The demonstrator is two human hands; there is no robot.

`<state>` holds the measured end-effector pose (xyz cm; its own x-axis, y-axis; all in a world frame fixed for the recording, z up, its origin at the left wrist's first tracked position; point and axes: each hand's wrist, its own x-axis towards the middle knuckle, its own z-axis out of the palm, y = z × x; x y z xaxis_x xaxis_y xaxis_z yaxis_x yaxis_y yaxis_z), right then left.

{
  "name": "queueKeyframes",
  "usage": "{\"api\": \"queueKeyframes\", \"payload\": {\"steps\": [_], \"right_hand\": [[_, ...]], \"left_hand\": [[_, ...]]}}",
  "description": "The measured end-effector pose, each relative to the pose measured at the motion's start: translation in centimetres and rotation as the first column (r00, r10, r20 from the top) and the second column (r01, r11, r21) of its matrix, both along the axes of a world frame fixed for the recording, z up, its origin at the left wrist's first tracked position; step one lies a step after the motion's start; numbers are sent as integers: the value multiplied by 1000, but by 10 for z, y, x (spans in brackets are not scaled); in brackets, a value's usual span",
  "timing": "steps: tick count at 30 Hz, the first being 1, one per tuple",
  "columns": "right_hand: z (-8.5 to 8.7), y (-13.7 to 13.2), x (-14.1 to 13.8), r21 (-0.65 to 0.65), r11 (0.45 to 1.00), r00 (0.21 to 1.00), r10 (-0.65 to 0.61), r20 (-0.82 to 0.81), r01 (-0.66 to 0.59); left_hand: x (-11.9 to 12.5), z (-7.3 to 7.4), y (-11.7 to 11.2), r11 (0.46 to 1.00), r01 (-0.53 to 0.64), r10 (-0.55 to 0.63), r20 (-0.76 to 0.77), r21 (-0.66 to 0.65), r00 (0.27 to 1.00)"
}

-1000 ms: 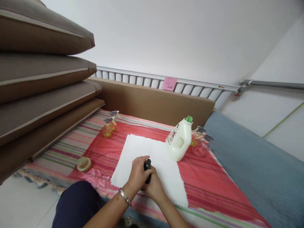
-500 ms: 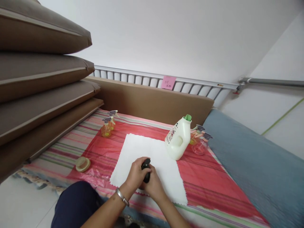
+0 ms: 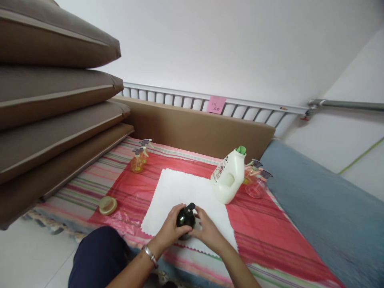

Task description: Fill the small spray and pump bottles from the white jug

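Note:
A small, rounded dark bottle with a black pump top [image 3: 186, 218] is between my two hands, over the near part of a white cloth [image 3: 174, 188] with zigzag edges. My left hand [image 3: 171, 226], with a silver bangle at the wrist, is closed around the bottle's left side. From the other side, my right hand [image 3: 208, 232] curves about it, thumb and fingertips against the bottle and a gap at the palm. Past the cloth's right edge leans a large white jug [image 3: 228, 180] with a green cap.
Small spray bottles [image 3: 137, 162] stand at the back left, and more spray bottles [image 3: 256, 186] are right of the jug. A round, pale lidded container [image 3: 107, 205] lies at the left on a striped, red-covered surface [image 3: 270, 228]. Stacked brown cushions [image 3: 60, 88] rise on the left.
The black pump part was gripped between both hands; now the round dark bottle body shows beneath it. My right hand has opened out to the right. The view has shifted slightly.

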<state>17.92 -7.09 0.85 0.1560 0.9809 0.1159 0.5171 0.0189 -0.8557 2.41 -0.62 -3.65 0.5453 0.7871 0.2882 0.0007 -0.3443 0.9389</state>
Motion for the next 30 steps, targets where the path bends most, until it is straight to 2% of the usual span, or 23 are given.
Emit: {"api": "queueKeyframes", "payload": {"steps": [4, 8, 11, 14, 18, 20, 25, 30], "right_hand": [[17, 1, 1, -31, 986, 985, -160, 70, 163], [15, 8, -13, 32, 977, 960, -215, 182, 213], [18, 12, -14, 64, 986, 960, -163, 225, 153], [31, 14, -4, 57, 998, 972, -13, 234, 0], [47, 15, 7, 24, 981, 962, 183, 204, -192], [46, 16, 7, 14, 981, 964, 189, 187, -195], [32, 16, -3, 35, 999, 984, 20, 175, -27], [38, 15, -3, 56, 995, 989, 81, 126, -89]], "left_hand": [[6, -1, -1, 999, -35, 35, -15, 37, 999], [9, 1, -4, 996, -62, 64, -25, 68, 998], [9, 1, -4, 995, -68, 70, -31, 76, 997], [7, 3, -4, 995, -57, 61, -36, 84, 998], [8, 4, -3, 995, -38, 40, -26, 88, 999], [9, 3, -3, 996, -43, 45, -26, 83, 999], [9, 1, -1, 996, -48, 51, -42, 73, 998], [8, 3, -1, 996, -28, 30, -26, 84, 999]]}}
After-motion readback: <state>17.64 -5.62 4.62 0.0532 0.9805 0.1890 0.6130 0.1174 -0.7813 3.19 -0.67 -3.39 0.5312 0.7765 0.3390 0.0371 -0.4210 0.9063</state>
